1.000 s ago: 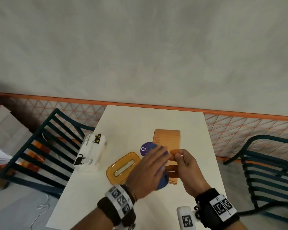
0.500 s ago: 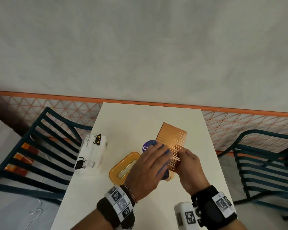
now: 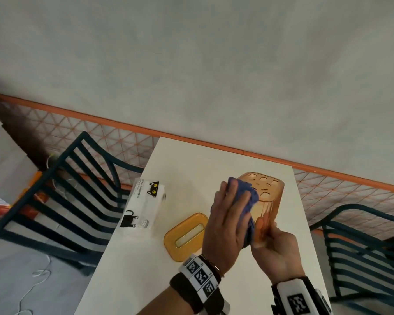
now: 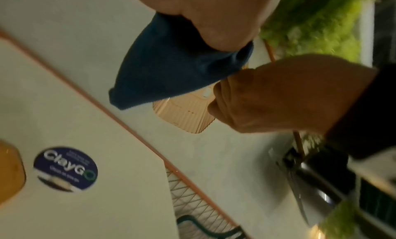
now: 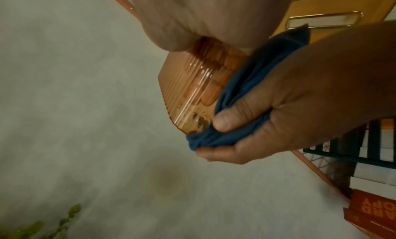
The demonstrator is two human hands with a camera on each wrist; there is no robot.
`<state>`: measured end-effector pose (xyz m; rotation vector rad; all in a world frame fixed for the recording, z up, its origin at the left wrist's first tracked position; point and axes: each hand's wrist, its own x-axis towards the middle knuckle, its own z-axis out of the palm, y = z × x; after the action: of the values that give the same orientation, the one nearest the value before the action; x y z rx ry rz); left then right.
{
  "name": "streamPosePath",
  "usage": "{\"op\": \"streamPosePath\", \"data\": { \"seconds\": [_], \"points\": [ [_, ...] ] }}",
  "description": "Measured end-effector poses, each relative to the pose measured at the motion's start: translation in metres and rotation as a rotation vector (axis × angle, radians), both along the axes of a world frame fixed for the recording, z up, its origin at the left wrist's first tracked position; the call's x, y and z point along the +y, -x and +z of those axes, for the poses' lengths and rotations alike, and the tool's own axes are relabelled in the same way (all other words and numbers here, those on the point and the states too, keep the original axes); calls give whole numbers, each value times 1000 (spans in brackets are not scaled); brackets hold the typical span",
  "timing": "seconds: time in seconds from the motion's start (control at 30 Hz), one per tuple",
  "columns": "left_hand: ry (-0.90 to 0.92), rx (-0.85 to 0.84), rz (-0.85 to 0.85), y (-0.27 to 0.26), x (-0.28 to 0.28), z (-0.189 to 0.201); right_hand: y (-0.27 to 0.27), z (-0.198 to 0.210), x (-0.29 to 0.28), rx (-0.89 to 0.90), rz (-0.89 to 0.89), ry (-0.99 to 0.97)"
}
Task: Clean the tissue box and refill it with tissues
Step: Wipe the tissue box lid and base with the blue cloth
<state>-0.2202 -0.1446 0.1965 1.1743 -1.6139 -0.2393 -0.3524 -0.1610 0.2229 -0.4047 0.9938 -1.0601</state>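
Note:
My right hand grips the near end of the orange ribbed tissue box and holds it above the white table, its perforated base turned away from me. My left hand presses a bunched blue cloth against the box's left side. In the right wrist view the left hand's thumb pinches the cloth onto the box. The box's orange slotted lid lies flat on the table to the left. A white tissue pack with black cats lies further left.
A round purple sticker is on the tabletop under the hands. Dark green slatted chairs stand left and right of the narrow table. An orange-edged mesh rail and a grey wall run behind the table's far edge.
The box has tipped from lying low over the table to being held up with its base facing away. My left hand with the cloth has slid up along its side.

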Motion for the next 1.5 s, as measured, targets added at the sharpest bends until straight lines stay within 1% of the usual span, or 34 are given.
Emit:
{"op": "streamPosePath", "data": {
  "seconds": [0.03,0.07,0.1,0.13,0.17,0.2,0.23,0.27,0.3,0.33,0.37,0.4,0.43,0.47,0.53,0.57,0.6,0.67,0.7,0.77,0.8,0.87,0.97,1.1,1.2,1.3,1.37,1.43,1.5],
  "points": [
    [-77,127,8,-2,-1,4,-7,12,3,-34,-144,-43],
    [-160,255,3,-5,-1,12,-4,7,1,-76,-266,-63],
    [-246,350,-8,-10,-4,14,-9,13,1,-195,-334,-132],
    [-321,444,-1,-13,-7,13,-13,17,0,-232,-338,-169],
    [-364,486,24,-15,-9,12,-20,27,3,-276,-378,-230],
    [-381,501,46,-16,-7,14,-25,29,2,-302,-421,-249],
    [-375,459,54,-16,-3,14,-25,26,3,-326,-426,-252],
    [-350,399,43,-15,2,14,-26,26,4,-304,-432,-241],
    [-283,299,23,-13,8,11,-27,24,7,-308,-420,-212],
    [-210,167,8,-12,14,7,-29,23,7,-367,-384,-187],
    [-140,54,-3,-13,15,1,-29,27,7,-324,-343,-174],
    [-119,23,-25,-17,14,-2,-27,26,6,-372,-334,-190],
    [-146,87,-57,-22,11,3,-25,26,8,-397,-362,-212],
    [-209,201,-94,-29,8,11,-21,23,8,-369,-401,-239],
    [-332,374,-164,-37,2,20,-16,25,9,-373,-381,-255],
    [-380,415,-181,-40,0,22,-15,28,10,-308,-349,-239],
    [-415,446,-200,-42,0,24,-14,30,9,-268,-292,-172],
    [-485,507,-245,-48,-5,24,-13,33,12,-121,-171,-69],
    [-532,553,-273,-50,-8,22,-11,35,14,-96,-118,-56],
    [-629,659,-308,-55,-16,18,-13,39,17,-123,-75,-63],
    [-658,682,-300,-58,-20,18,-13,41,17,-176,-82,-92],
    [-675,647,-265,-63,-27,22,-15,41,20,-285,-95,-128],
    [-637,547,-213,-75,-38,38,-12,33,23,-290,-78,-123],
    [-623,536,-204,-87,-51,55,-5,18,25,-348,-71,-188],
    [-655,517,-258,-87,-41,62,-4,14,21,-330,-82,-148],
    [-725,565,-434,-83,-7,50,-5,19,15,-294,-148,-125],
    [-777,605,-493,-82,14,38,-9,22,13,-302,-171,-140],
    [-810,640,-470,-83,21,30,-18,33,16,-306,-131,-171],
    [-864,725,-417,-84,9,35,-28,44,22,-300,-114,-211]
  ]
}}
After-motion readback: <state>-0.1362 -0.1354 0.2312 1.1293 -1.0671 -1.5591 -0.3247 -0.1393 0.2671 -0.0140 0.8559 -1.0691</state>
